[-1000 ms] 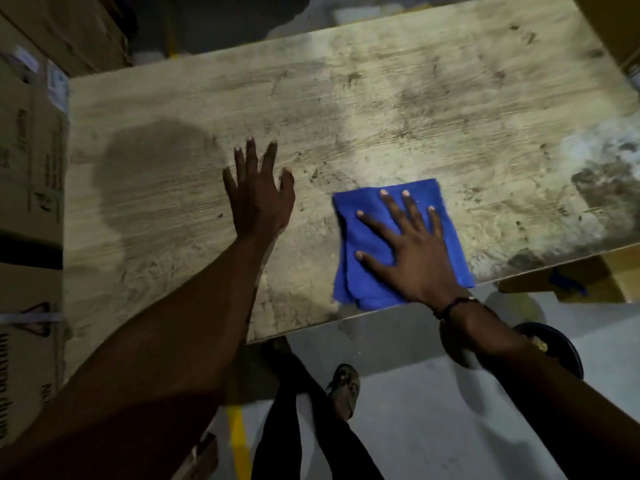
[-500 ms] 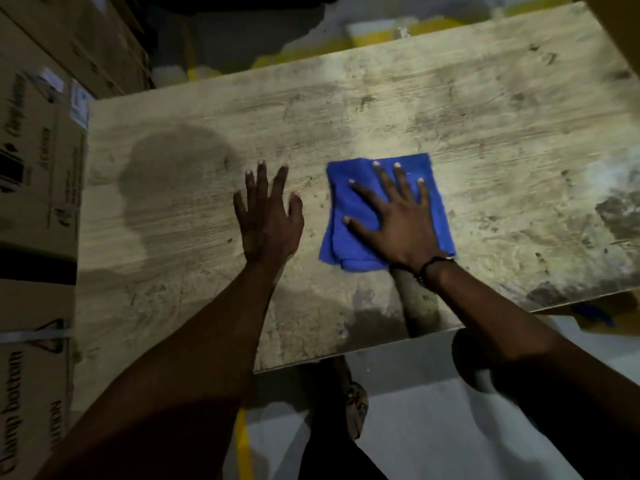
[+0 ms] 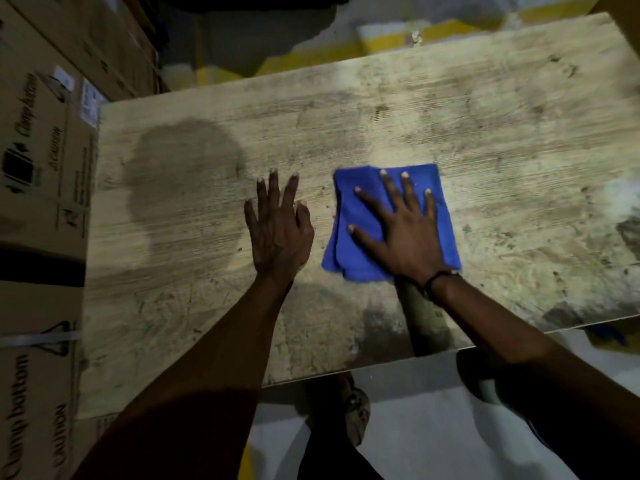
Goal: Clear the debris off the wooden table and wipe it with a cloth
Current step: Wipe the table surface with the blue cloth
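Observation:
A folded blue cloth point(image 3: 349, 251) lies flat near the middle of the worn wooden table point(image 3: 450, 109). My right hand point(image 3: 403, 233) presses down on the cloth with fingers spread and straight. My left hand point(image 3: 277, 230) rests flat on the bare wood just left of the cloth, fingers straight, not touching it. Dark stains and small specks mark the tabletop, heaviest at the right edge point(image 3: 627, 230).
Stacked cardboard boxes point(image 3: 38, 161) stand against the table's left side. A dark damp-looking patch point(image 3: 183, 174) covers the left part of the top. Grey floor and my foot point(image 3: 356, 410) show below the near edge; yellow floor marking point(image 3: 381, 43) lies beyond the far edge.
My right hand has slid the cloth away from the near edge, up and left toward the table's middle. My left hand stays flat on the wood.

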Action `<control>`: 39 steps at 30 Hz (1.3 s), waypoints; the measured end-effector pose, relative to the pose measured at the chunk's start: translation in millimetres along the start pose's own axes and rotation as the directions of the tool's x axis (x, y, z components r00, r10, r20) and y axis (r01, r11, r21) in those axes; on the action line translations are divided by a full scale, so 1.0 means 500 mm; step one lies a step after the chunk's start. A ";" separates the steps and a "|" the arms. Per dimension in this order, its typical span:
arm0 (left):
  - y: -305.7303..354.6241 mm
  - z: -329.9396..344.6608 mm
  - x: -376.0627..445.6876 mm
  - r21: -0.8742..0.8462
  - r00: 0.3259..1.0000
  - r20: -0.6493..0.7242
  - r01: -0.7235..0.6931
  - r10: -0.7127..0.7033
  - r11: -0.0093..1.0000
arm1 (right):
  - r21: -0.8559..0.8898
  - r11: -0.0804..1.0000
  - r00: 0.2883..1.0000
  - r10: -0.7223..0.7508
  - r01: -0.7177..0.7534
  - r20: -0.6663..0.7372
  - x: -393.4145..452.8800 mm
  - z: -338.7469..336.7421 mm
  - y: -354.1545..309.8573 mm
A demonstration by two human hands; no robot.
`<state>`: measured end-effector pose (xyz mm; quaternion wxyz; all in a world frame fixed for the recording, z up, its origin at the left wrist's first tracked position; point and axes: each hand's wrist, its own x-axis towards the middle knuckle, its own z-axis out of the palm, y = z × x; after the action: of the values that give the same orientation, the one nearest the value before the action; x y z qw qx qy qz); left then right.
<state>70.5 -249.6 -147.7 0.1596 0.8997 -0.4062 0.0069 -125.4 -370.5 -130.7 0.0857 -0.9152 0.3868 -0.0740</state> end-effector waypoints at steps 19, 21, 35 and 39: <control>0.001 0.037 0.227 0.015 0.996 0.068 0.061 -0.062 0.998 | 0.056 0.981 0.981 0.190 -0.188 -0.026 0.206 0.021 0.009; -0.002 0.045 0.294 0.025 0.998 0.038 0.050 -0.051 0.998 | 0.058 0.974 0.976 0.218 -0.217 -0.020 0.233 0.026 0.001; -0.006 0.059 0.357 0.014 0.997 -0.030 0.077 -0.077 0.997 | 0.011 0.997 0.997 0.071 -0.071 -0.012 0.416 0.045 -0.007; -0.004 0.054 0.361 -0.034 0.994 -0.033 0.101 -0.102 0.994 | 0.007 1.000 1.000 -0.014 0.014 -0.024 0.462 0.034 0.030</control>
<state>189.5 -387.9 -148.3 0.1813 0.9162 -0.3574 0.0075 27.0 -545.6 -134.5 0.0839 -0.9166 0.3810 -0.0869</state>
